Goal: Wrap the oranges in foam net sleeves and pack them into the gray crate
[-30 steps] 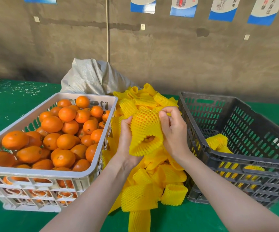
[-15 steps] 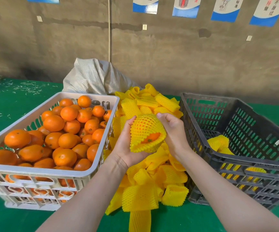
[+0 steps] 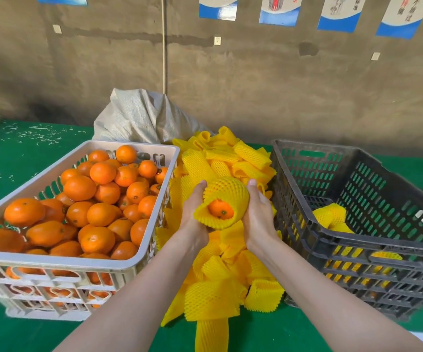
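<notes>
Left hand [image 3: 194,219] and right hand [image 3: 259,219] around the sleeved orange [image 3: 220,209]; firm grip, one palm each side

Rough brown concrete wall [image 3: 256,85] w/ blue-white posters [image 3: 218,7] up top, green tabletop [image 3: 14,153], grey woven sack [image 3: 139,118].

Your green table [image 3: 14,161] carries a white crate [image 3: 83,265] toward the left edge, a gray crate [image 3: 357,250] toward the right, foam net sleeves [image 3: 213,298] heaped between, a sack [image 3: 139,118] behind.
</notes>
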Demonstrator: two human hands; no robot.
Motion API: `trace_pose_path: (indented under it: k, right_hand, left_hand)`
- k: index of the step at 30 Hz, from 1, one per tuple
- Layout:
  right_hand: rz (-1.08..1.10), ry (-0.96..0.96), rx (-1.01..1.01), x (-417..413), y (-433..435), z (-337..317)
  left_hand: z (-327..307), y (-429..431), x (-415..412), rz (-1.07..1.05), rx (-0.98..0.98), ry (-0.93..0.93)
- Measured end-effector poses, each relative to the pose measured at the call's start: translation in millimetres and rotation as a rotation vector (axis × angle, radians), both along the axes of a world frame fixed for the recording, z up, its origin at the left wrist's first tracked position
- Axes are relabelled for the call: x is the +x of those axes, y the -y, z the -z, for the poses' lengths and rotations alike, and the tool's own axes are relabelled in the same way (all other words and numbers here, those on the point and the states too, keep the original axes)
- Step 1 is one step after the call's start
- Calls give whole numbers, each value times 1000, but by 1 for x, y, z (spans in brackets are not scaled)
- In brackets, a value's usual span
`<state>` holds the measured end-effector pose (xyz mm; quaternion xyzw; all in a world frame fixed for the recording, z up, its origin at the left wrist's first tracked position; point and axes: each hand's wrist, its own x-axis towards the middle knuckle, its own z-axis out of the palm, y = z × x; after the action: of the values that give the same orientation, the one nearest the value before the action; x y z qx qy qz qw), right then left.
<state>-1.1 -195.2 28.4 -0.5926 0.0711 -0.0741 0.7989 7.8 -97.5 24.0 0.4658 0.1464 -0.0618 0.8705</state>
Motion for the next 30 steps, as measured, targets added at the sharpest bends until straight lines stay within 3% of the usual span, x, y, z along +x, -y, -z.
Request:
trace_pose_path:
  k: [5,8,12,16,22,30]
  right_hand:
    - [56,-19,67,1,1,-3]
    - [40,-12,61,4,2,0]
    - [145,130,-311,7,10,10]
    - [161,289,-619,7,19,15]
    - [86,323,-469,9,24,25]
    - [8,316,-503,10,32,26]
  left_hand:
    - [1,1,6,-139,157,110]
    - [-2,0,5,-29,122,13]
    - [-1,0,-1,190,-26,-129]
    - [7,4,0,93,-80,-120]
    - [6,12,-5,147,-165,-234]
    - [5,14,-5,133,-190,-270]
